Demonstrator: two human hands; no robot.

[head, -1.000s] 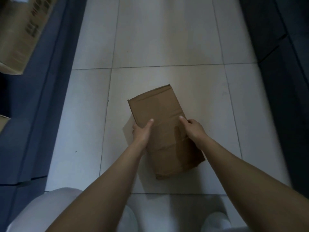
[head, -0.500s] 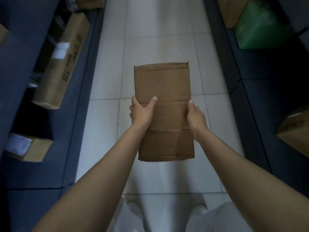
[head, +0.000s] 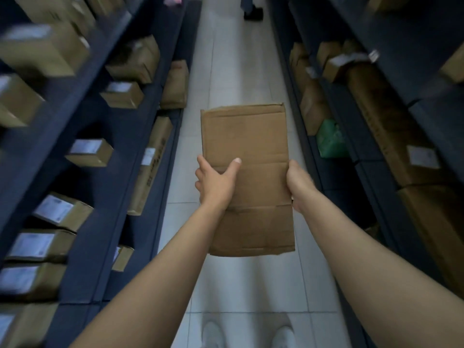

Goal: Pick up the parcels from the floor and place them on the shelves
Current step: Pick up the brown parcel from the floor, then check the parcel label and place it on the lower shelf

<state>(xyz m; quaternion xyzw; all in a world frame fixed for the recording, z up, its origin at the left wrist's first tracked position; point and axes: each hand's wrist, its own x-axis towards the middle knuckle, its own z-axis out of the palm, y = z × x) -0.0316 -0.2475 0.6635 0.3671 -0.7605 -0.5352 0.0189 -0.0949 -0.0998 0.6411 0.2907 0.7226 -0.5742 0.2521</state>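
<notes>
A flat brown cardboard parcel [head: 247, 146] is held in the air over the white tiled aisle floor [head: 233, 59], its long side pointing away from me. My left hand [head: 216, 183] grips its left edge with the thumb lying on top. My right hand [head: 298, 183] clasps the right edge, fingers hidden underneath. Dark blue shelves [head: 100, 79] run along the left of the aisle, and more dark shelves [head: 391, 79] line the right side.
Several labelled cardboard boxes [head: 89, 153] fill the left shelves, and a long box [head: 150, 164] leans at the bottom. On the right sit tall brown cartons [head: 391, 126] and a green package [head: 331, 139]. Another person's feet [head: 252, 11] stand far down the aisle. My white shoes [head: 248, 335] show below.
The parcel has been lifted off the floor and turned straight in both hands. My view has risen from the floor to the aisle, bringing the shelves on both sides into sight.
</notes>
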